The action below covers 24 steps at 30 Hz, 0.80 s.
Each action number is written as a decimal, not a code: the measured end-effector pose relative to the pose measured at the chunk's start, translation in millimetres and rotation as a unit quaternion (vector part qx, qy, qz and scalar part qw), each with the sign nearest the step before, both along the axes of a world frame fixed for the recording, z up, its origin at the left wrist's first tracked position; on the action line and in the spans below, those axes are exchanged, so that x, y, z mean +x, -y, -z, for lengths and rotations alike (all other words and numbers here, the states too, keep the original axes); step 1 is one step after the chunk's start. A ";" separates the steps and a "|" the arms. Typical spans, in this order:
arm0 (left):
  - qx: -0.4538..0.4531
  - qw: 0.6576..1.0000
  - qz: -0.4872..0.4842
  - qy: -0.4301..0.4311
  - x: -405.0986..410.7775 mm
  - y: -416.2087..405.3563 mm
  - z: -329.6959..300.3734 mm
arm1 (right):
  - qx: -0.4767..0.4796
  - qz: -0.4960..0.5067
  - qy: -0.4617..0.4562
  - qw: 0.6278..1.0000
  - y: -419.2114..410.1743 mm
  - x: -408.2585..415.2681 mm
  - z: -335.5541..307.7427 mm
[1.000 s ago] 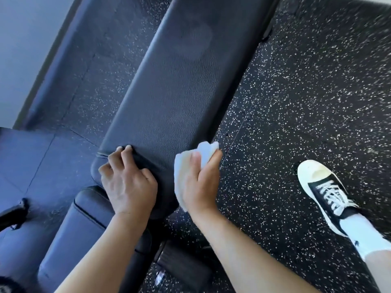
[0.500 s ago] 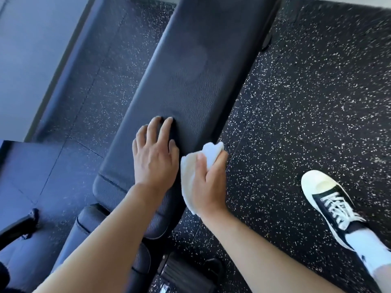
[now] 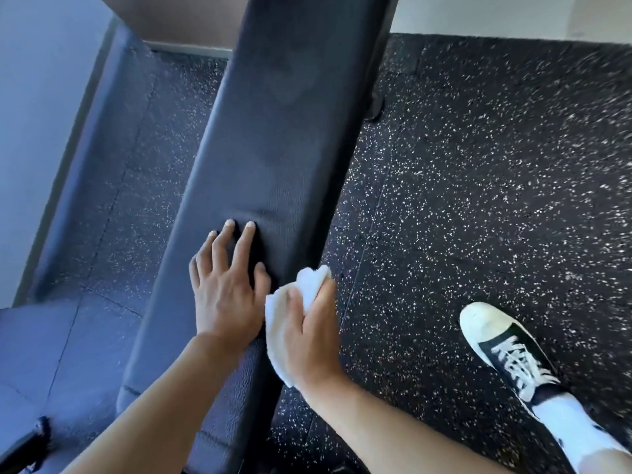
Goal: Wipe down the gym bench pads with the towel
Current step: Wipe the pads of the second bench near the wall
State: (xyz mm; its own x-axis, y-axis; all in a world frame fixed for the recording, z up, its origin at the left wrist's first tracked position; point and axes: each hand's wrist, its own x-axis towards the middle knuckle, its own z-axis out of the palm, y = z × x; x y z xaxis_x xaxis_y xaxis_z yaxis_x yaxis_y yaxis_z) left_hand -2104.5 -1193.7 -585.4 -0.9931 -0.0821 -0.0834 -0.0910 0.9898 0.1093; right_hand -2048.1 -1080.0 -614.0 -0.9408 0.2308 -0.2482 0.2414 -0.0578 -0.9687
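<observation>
Both hands have slid up the bench pad (image 3: pixel 273 159): left hand (image 3: pixel 225 285) flat, right hand (image 3: pixel 313 331) gripping the towel (image 3: pixel 290 316) beside it.

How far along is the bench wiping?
No finished patch is evident. In hand: the right hand grips the white towel against the long pad's right edge, the left hand flat on top. Left: seemingly the upper length and the seat pad.

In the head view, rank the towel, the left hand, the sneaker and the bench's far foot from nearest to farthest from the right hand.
1. towel: gripped in the right hand, at the long pad's right edge.
2. left hand: just to the left, flat on the pad.
3. sneaker: on the floor to the right.
4. bench's far foot: up by the pad's far end.
</observation>
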 end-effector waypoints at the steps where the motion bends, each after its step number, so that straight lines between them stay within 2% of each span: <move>1: 0.000 1.000 0.004 0.004 -6.0 1.0 -4.4 | 0.006 -0.006 0.001 1.000 -3.0 -7.4 -1.3; 6: -0.006 0.997 0.081 0.008 -62.5 -8.1 -13.2 | 0.006 0.093 0.029 0.995 -38.7 -117.9 -14.7; 8: -0.011 0.995 0.099 0.011 -91.6 -20.1 -10.0 | 0.029 0.099 0.035 0.994 -52.2 -149.2 -13.1; 12: -0.005 0.994 0.108 0.010 -146.1 -50.9 -4.7 | 0.004 0.048 0.010 0.999 -58.8 -138.4 -3.3; 15: -0.001 0.993 0.116 0.012 -186.8 -67.1 -3.0 | -0.069 0.007 0.058 0.996 -46.0 -105.9 -7.0; 18: -0.005 0.991 0.137 0.003 -218.8 -72.9 -2.2 | -0.013 -0.011 0.066 0.998 -47.1 -102.3 -6.2; 21: 0.001 0.990 0.141 -0.029 -222.2 -77.6 5.9 | 0.096 0.035 0.056 0.993 -65.3 -142.4 -10.1; 24: 0.027 0.993 0.111 -0.040 -218.8 -78.7 11.3 | -0.013 0.093 0.030 0.995 -88.1 -205.1 -11.3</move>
